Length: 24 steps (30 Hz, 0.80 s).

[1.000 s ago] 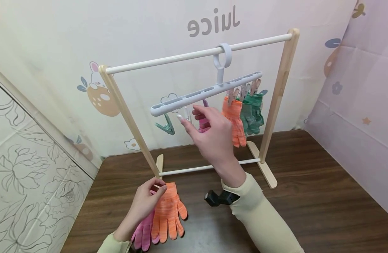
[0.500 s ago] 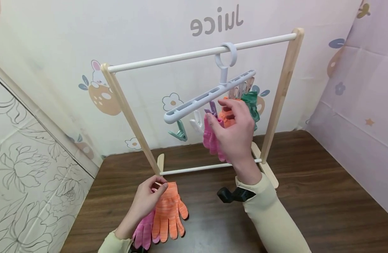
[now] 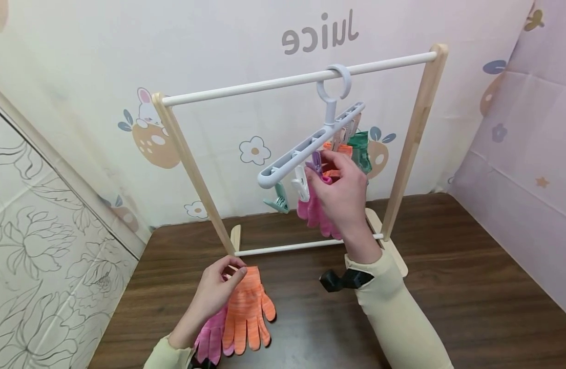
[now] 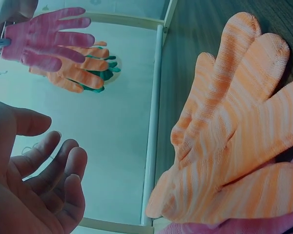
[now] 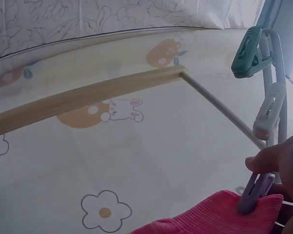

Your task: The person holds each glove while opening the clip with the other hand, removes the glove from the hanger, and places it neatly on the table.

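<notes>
A grey hanger (image 3: 287,161) hangs by its hook, with a row of clothespins below it. My right hand (image 3: 344,195) pinches the purple clothespin (image 5: 253,195), thumb on its near side and fingers partly hidden behind. That clothespin grips the cuff of a pink glove (image 3: 316,218). Beside it dangle a white clothespin (image 3: 302,185) and a green clothespin (image 3: 278,200), both without gloves. Low on the left, my left hand (image 3: 213,292) has loosely bent fingers with nothing between them. It is beside the cuff of an orange glove (image 3: 248,312), which partly covers another pink glove (image 3: 211,335) on the table.
The wooden rack's white top rod (image 3: 246,89) carries the hanger, between two upright posts. A lower white rod (image 3: 287,247) crosses near the table (image 3: 448,287). Toward the hanger's far end, an orange glove (image 3: 342,148) and green gloves (image 3: 360,151) hang, partly hidden behind my right hand.
My right hand has moved right and taken hold of the purple clothespin. The hanger has swung round, its near end shifting right and lower. The left hand has stayed in place.
</notes>
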### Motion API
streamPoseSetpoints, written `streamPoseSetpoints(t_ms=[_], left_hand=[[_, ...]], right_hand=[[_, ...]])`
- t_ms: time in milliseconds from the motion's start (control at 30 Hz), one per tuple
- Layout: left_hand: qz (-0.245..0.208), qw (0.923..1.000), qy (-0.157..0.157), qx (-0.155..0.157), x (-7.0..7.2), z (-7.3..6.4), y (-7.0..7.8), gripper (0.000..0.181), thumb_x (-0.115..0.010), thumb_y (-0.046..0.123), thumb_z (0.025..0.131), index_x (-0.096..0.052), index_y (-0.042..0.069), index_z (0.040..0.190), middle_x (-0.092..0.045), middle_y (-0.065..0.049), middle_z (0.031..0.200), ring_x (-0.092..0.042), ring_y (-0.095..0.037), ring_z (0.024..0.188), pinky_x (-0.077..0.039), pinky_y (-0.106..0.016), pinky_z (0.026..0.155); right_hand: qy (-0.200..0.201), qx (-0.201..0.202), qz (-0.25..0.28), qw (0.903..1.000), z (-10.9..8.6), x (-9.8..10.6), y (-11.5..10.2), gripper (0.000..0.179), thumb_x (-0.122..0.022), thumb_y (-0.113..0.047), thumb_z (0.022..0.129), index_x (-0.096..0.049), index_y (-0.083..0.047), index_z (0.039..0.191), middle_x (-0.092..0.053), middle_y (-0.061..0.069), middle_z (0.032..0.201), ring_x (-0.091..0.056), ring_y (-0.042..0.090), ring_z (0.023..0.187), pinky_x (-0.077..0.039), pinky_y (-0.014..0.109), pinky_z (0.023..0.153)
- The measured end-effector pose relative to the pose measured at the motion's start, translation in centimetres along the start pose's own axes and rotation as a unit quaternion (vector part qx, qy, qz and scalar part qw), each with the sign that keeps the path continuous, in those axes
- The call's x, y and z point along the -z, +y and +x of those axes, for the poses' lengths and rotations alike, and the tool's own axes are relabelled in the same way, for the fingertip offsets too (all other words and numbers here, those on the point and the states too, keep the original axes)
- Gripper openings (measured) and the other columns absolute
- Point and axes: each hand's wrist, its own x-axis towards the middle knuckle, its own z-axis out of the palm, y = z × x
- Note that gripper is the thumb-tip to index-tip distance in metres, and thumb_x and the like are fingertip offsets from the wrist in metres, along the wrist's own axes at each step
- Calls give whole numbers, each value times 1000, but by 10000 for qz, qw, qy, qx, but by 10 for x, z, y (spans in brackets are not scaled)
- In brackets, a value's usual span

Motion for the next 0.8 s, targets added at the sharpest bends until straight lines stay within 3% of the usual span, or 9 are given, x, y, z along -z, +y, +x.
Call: streamPoseSetpoints(t_ms=[333, 567, 800], left_hand=[[-174, 9991, -40, -396, -9, 8, 9, 5, -70, 15, 93, -69, 17, 97, -65, 4, 85, -59, -16, 80, -47, -28, 66], [-198, 9957, -202, -884, -23, 19, 32, 6, -70, 16, 94, -69, 17, 99, -65, 6, 87, -61, -15, 77, -50, -29, 65], [-60, 9881, 22, -1539, -37, 31, 54, 7, -70, 17, 93, -68, 18, 99, -65, 10, 91, -61, -11, 76, -52, -30, 64]], right_hand=[[10, -100, 126, 9999, 0, -7, -1, 40, -81, -22, 85, -69, -5, 119, -67, 6, 105, -61, 14, 91, -57, 32, 75], [12, -85, 138, 9999, 1, -13, 3, 38, -80, -25, 86, -70, -5, 116, -69, 6, 102, -63, 16, 89, -55, 33, 72], [41, -29, 228, 9997, 0, -20, 4, 36, -81, -27, 85, -72, -4, 111, -69, 4, 98, -63, 14, 87, -55, 27, 68]])
